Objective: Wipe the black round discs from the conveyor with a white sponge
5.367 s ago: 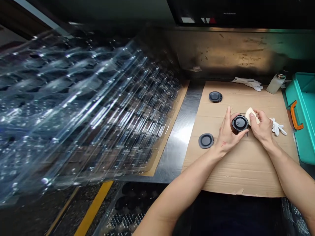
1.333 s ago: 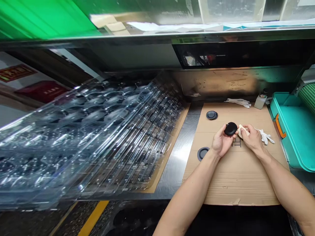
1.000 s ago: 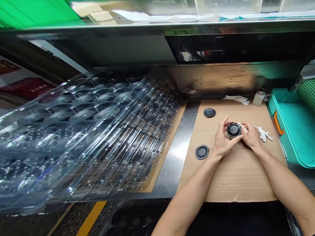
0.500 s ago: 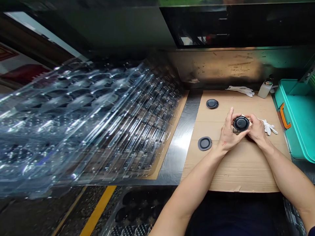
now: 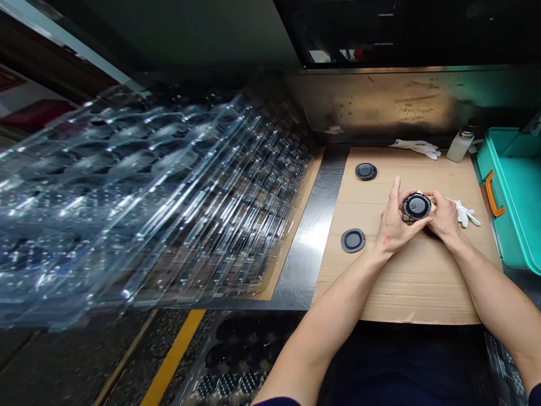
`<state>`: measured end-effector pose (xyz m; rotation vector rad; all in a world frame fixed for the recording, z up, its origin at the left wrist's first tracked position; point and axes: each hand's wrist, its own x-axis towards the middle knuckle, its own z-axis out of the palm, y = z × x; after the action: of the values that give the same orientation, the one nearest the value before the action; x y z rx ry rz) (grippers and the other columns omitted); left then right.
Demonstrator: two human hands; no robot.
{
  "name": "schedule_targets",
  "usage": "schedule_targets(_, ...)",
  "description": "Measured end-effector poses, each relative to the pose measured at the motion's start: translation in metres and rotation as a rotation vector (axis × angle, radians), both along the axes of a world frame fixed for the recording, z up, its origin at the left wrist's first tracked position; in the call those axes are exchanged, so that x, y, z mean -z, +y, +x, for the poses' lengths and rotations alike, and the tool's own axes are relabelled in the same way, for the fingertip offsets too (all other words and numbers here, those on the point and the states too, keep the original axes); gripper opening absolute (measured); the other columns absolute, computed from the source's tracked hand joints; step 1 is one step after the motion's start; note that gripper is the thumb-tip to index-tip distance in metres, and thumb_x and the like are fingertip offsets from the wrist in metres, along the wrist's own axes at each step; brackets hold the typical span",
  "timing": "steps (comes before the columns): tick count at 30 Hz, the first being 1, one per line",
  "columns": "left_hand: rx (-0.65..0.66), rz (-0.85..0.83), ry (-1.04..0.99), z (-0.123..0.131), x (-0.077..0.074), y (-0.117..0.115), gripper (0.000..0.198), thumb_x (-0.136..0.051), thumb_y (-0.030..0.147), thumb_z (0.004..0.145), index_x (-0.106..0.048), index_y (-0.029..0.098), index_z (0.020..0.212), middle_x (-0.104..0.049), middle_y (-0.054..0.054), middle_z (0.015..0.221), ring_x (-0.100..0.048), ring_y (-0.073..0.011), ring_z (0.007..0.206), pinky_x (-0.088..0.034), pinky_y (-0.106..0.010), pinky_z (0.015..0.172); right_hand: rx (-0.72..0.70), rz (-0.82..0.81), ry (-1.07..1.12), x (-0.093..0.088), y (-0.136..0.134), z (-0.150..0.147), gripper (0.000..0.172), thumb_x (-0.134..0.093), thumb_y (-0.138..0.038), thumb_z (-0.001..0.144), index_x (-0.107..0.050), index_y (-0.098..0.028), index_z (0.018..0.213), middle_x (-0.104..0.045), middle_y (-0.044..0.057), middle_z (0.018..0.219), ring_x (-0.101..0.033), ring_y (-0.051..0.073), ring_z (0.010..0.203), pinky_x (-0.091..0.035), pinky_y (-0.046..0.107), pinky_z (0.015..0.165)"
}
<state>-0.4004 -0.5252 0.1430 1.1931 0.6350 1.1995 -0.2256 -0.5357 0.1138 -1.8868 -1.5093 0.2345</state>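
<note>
A round black plastic part [image 5: 416,207], like a shallow cap with a raised rim, is held up between my two hands over the cardboard sheet [image 5: 406,282]. My left hand [image 5: 393,228] grips its left edge with thumb and fingers, the index finger pointing up. On the opposite edge, my right hand [image 5: 443,217] pinches it. Something small and light-coloured shows behind the part, mostly hidden. Left of my hands, a flat dark oval disc [image 5: 353,240] lies on the cardboard. Farther back sits a small stack of similar black discs [image 5: 366,171].
Tall stacks of clear plastic trays [image 5: 190,197] fill the left side of the metal table [image 5: 310,225]. A teal bin [image 5: 518,225] with an orange handle stands right. White gloves [image 5: 416,148] and a bottle [image 5: 460,145] lie at the back; another white glove [image 5: 467,213] is beside my right hand.
The view has tipped slightly downward, so the scene sits a little higher. The black part has turned slightly in my hands, which keep their grip on it.
</note>
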Motion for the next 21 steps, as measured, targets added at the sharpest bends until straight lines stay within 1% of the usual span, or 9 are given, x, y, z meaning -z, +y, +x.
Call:
schedule_targets(3, -0.031, -0.066, -0.05, 0.001, -0.004, -0.001, 0.115, -0.101, 0.022, 0.056, -0.044, 0.022, 0.156, -0.068, -0.016, 0.134, -0.056, -0.0329, 0.138, -0.047, -0.043, 0.116, -0.004, -0.001, 0.009, 0.0, 0.0, 0.0, 0.036, -0.056, -0.044, 0.09, -0.071, -0.022, 0.114, -0.079, 0.007, 0.093, -0.067, 0.022, 0.069, -0.041, 0.03, 0.064)
schedule_targets(7, -0.028, -0.137, -0.081, 0.002, -0.006, -0.003, 0.112, -0.1, 0.023, 0.059, -0.044, 0.021, 0.157, -0.069, -0.017, 0.133, -0.055, -0.0333, 0.14, -0.052, -0.04, 0.112, -0.007, -0.005, 0.014, 0.0, -0.001, 0.001, 0.04, -0.06, -0.048, 0.087, -0.072, -0.022, 0.115, -0.079, 0.007, 0.095, -0.067, 0.023, 0.07, -0.041, 0.03, 0.063)
schedule_targets(10, -0.028, -0.125, -0.076, 0.002, -0.002, -0.002, 0.107, -0.099, 0.023, 0.062, -0.046, 0.022, 0.155, -0.069, -0.015, 0.133, -0.056, -0.0308, 0.139, -0.053, -0.036, 0.108, -0.006, -0.012, 0.019, 0.0, -0.001, 0.001, 0.041, -0.06, -0.049, 0.087, -0.072, -0.022, 0.115, -0.079, 0.007, 0.097, -0.068, 0.022, 0.071, -0.042, 0.03, 0.064)
schedule_targets(13, -0.035, -0.034, -0.015, 0.002, 0.005, 0.002, 0.09, -0.098, 0.026, 0.062, -0.06, 0.024, 0.143, -0.07, -0.013, 0.132, -0.06, -0.03, 0.134, -0.054, -0.035, 0.104, -0.005, -0.007, -0.001, 0.0, -0.001, 0.0, 0.038, -0.058, -0.047, 0.09, -0.072, -0.022, 0.114, -0.079, 0.007, 0.094, -0.069, 0.023, 0.073, -0.044, 0.031, 0.067)
schedule_targets(15, -0.031, 0.039, 0.059, 0.002, 0.011, 0.008, 0.06, -0.094, 0.035, 0.071, -0.072, 0.023, 0.125, -0.074, -0.011, 0.122, -0.066, -0.0281, 0.12, -0.055, -0.033, 0.097, 0.014, 0.008, -0.028, 0.001, 0.0, -0.001, 0.036, -0.055, -0.047, 0.092, -0.072, -0.022, 0.113, -0.079, 0.007, 0.09, -0.07, 0.024, 0.075, -0.045, 0.032, 0.069)
schedule_targets(16, -0.042, 0.053, 0.093, 0.002, 0.013, 0.011, 0.044, -0.088, 0.041, 0.078, -0.076, 0.021, 0.115, -0.075, -0.009, 0.113, -0.069, -0.0258, 0.109, -0.056, -0.032, 0.091, 0.029, 0.016, -0.036, 0.001, 0.0, -0.001, 0.036, -0.055, -0.048, 0.093, -0.072, -0.023, 0.112, -0.078, 0.007, 0.089, -0.07, 0.025, 0.077, -0.045, 0.032, 0.07)
schedule_targets(17, -0.064, 0.045, 0.118, 0.001, 0.015, 0.015, 0.036, -0.082, 0.047, 0.084, -0.077, 0.02, 0.107, -0.076, -0.008, 0.104, -0.069, -0.0229, 0.098, -0.056, -0.03, 0.083, 0.046, 0.023, -0.037, 0.002, 0.001, -0.001, 0.036, -0.055, -0.049, 0.093, -0.072, -0.023, 0.112, -0.078, 0.007, 0.089, -0.07, 0.025, 0.078, -0.046, 0.033, 0.071)
schedule_targets(19, -0.109, -0.028, 0.137, 0.001, 0.017, 0.023, 0.037, -0.071, 0.053, 0.091, -0.076, 0.018, 0.099, -0.073, -0.006, 0.091, -0.064, -0.0169, 0.077, -0.052, -0.026, 0.066, 0.072, 0.028, -0.024, 0.003, 0.001, -0.001, 0.036, -0.056, -0.051, 0.093, -0.073, -0.025, 0.11, -0.077, 0.006, 0.088, -0.07, 0.025, 0.078, -0.047, 0.033, 0.073)
schedule_targets(21, -0.102, -0.138, 0.127, -0.002, 0.018, 0.03, 0.037, -0.07, 0.053, 0.092, -0.074, 0.017, 0.098, -0.069, -0.004, 0.083, -0.057, -0.012, 0.064, -0.046, -0.024, 0.057, 0.078, 0.025, -0.014, 0.004, 0.002, -0.001, 0.037, -0.056, -0.053, 0.093, -0.073, -0.025, 0.11, -0.077, 0.005, 0.088, -0.07, 0.026, 0.079, -0.047, 0.034, 0.073)
